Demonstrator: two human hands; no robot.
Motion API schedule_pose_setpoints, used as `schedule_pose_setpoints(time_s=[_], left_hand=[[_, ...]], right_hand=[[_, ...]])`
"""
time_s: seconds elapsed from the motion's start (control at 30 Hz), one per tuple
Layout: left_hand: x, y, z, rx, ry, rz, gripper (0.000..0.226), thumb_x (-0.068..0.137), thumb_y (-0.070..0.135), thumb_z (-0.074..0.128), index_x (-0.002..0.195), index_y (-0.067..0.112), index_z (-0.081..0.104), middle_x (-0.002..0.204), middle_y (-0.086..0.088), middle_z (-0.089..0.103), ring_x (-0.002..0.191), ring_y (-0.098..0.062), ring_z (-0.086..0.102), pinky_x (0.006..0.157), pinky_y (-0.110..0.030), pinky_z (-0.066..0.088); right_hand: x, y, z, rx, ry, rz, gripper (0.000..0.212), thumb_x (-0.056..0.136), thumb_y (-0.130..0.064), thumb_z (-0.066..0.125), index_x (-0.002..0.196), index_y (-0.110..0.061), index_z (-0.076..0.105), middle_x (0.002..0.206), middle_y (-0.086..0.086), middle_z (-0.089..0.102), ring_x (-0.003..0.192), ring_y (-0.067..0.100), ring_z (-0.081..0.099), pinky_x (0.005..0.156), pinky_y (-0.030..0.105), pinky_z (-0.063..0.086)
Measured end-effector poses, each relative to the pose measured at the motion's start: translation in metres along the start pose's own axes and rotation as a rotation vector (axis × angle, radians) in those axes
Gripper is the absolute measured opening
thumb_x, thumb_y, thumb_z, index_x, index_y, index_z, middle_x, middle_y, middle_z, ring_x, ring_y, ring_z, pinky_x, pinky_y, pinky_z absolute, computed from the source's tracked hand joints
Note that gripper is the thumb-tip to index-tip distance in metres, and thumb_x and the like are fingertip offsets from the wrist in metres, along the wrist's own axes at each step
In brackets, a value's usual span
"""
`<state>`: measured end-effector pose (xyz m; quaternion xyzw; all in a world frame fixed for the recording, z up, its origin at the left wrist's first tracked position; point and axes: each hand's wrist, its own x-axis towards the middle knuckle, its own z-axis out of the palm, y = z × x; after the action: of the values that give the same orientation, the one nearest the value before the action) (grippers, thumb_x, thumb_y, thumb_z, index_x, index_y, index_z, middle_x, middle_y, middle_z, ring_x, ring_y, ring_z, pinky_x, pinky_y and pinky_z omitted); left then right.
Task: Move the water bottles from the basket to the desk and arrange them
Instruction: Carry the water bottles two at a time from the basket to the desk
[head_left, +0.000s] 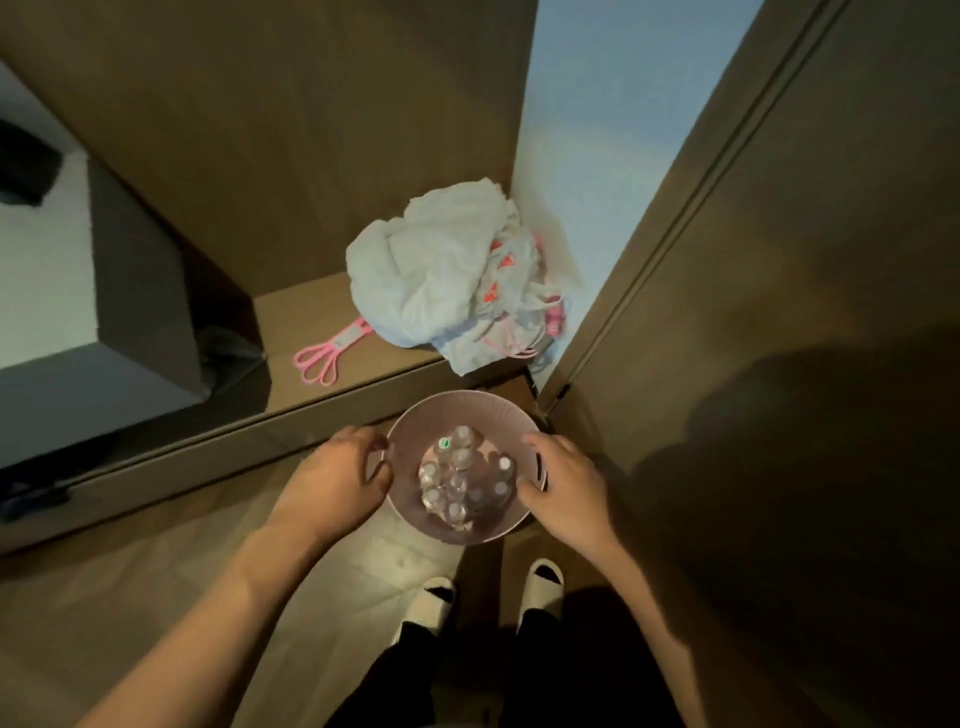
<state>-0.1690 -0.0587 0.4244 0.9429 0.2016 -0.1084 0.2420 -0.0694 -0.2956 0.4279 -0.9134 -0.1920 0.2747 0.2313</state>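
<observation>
A round pink basket (415, 418) stands on the wooden floor below me, in front of my feet. Several clear water bottles (460, 480) stand upright inside it, seen from above by their caps; one cap has a green mark. My left hand (337, 478) curls around the basket's left rim. On the right rim rests my right hand (563, 486), its fingers reaching over the edge. Both hands appear to grip the rim. No desk surface is plainly visible.
A low wooden ledge (306, 317) behind the basket carries a heap of pale cloth (441, 280) and a pink plastic clip (327, 353). A wooden panel (779, 260) rises on the right, a dark block (140, 291) on the left. My slippers (540, 584) are just below the basket.
</observation>
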Motion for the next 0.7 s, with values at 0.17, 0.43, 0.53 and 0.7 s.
schedule_pose_setpoints(time_s=[0.17, 0.43, 0.53, 0.7], left_hand=[[-0.008, 0.005, 0.048, -0.044, -0.012, -0.154, 0.032, 0.092, 0.030, 0.056, 0.122, 0.018, 0.060, 0.121, -0.003, 0.062, 0.104, -0.019, 0.061, 0.082, -0.030, 0.047], [0.086, -0.066, 0.227, -0.100, -0.107, -0.169, 0.030, 0.090, 0.029, 0.058, 0.119, 0.022, 0.062, 0.117, 0.002, 0.063, 0.096, -0.013, 0.061, 0.080, -0.029, 0.050], [0.140, -0.108, 0.308, -0.096, -0.065, -0.166, 0.031, 0.091, 0.032, 0.054, 0.120, 0.025, 0.060, 0.116, 0.002, 0.062, 0.098, -0.016, 0.063, 0.080, -0.034, 0.053], [0.205, -0.166, 0.425, -0.039, -0.057, -0.121, 0.034, 0.092, 0.037, 0.054, 0.124, 0.026, 0.058, 0.119, 0.005, 0.059, 0.098, -0.012, 0.061, 0.084, -0.033, 0.052]], right_hand=[[0.053, 0.040, 0.018, -0.102, -0.186, -0.082, 0.053, 0.092, -0.029, 0.057, 0.142, -0.023, 0.042, 0.144, -0.001, 0.045, 0.127, 0.020, 0.048, 0.097, 0.036, 0.046], [0.181, 0.156, 0.154, -0.093, -0.243, -0.052, 0.050, 0.091, -0.026, 0.061, 0.137, -0.028, 0.042, 0.133, -0.002, 0.049, 0.117, 0.020, 0.054, 0.092, 0.034, 0.048], [0.248, 0.207, 0.240, -0.199, -0.299, -0.092, 0.048, 0.092, -0.028, 0.062, 0.136, -0.022, 0.045, 0.125, 0.001, 0.057, 0.113, 0.018, 0.057, 0.092, 0.027, 0.044], [0.333, 0.264, 0.346, -0.388, -0.283, -0.203, 0.046, 0.093, -0.037, 0.056, 0.135, -0.018, 0.050, 0.134, 0.003, 0.055, 0.118, 0.023, 0.053, 0.100, 0.034, 0.042]])
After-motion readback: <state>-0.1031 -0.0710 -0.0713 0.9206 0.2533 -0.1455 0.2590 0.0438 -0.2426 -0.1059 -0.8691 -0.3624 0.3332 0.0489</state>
